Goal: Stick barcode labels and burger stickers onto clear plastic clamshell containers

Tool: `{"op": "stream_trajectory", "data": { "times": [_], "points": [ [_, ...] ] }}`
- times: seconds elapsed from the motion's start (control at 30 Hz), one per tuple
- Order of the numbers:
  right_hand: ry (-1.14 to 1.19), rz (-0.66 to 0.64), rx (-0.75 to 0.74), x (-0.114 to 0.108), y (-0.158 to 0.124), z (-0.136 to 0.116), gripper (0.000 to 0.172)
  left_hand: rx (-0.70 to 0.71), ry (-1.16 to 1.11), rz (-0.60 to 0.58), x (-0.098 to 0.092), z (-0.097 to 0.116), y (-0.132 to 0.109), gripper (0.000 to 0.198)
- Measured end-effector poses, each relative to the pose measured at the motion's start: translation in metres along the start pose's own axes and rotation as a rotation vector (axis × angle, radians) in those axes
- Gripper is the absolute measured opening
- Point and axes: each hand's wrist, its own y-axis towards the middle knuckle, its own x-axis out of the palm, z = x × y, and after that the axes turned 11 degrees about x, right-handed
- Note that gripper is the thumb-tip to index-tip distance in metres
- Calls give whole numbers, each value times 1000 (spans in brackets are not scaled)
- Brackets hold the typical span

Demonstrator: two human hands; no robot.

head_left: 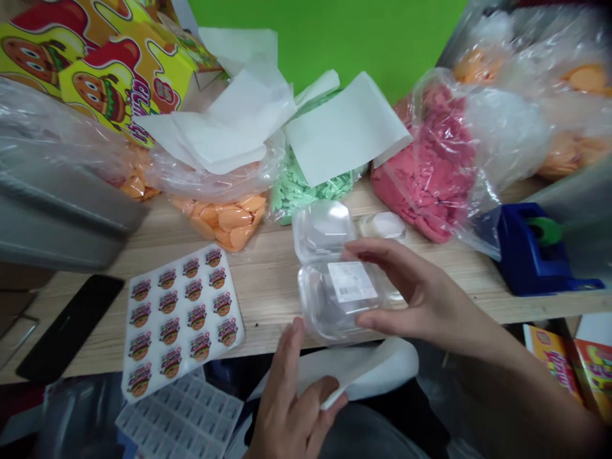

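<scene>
The right hand (423, 299) pinches a clear hinged plastic box (329, 287) at centre frame, fingers curled over its top and thumb beneath, which appears to keep its lid swung open toward the back. A white label sits on its upper face. A second clear container (382, 224) lies just behind it. The left hand (291, 408), at lower centre, is part open, its fingers raised near the box's front edge and its thumb by a curved white sheet (363, 370); whether it grips that sheet cannot be told.

On the pale wooden table (268, 287), a white sheet of sixteen round burger stickers (184, 319) lies left of the box, within easy reach. Three colours of flat pieces fill clear plastic bags along the back, apparently kept apart by colour: orange (222, 220), green (301, 188) and pink (425, 172).
</scene>
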Motion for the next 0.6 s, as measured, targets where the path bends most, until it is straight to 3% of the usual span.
{"op": "stream_trajectory", "data": {
  "times": [0.07, 0.13, 0.23, 0.3, 0.37, 0.47, 0.53, 0.6],
  "points": [
    [162, 41, -31, -14, 0, -2, 48, 100, 60, -42, -6, -4, 11, 11],
    [215, 162, -93, -34, -5, 3, 44, 155, 94, -103, -11, -10, 20, 10],
    [-52, 325, -61, -61, -17, 29, 43, 121, 50, -119, -18, -16, 24, 11],
    [-229, 249, 21, -72, -23, 56, 37, 68, -66, -85, -23, -17, 24, 13],
    [-338, 147, 71, -76, -27, 81, 33, -52, -245, -42, -28, -14, 25, 15],
    [-461, 112, 90, -74, -33, 97, 36, -394, -489, 63, -33, -3, 32, 16],
    [-507, 166, 86, -68, -39, 86, 36, -646, -561, 143, -33, 5, 37, 13],
    [-537, 303, 49, -57, -47, 58, 32, -800, -570, 178, -32, 11, 40, 15]
  ]
}}
